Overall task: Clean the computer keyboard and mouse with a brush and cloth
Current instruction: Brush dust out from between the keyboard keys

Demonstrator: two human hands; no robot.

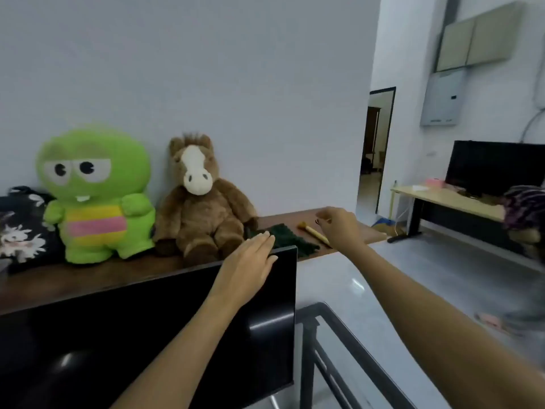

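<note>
We're reaching over the monitor [177,320] for tools, we reckon. Left hand [250,261] flat, fingers straight and together, just above the monitor's top edge, short of the dark green cloth [290,239] behind it. Right hand [339,225] loosely curled, holding nothing, over the wooden brush [314,231] lying right of the cloth. Keyboard and mouse not in view.

My left hand [250,261] flat over monitor [177,335] top corner; right hand [339,225] loosely curled above brush [314,232], beside green cloth [290,239] at surface [73,278] right end.
</note>
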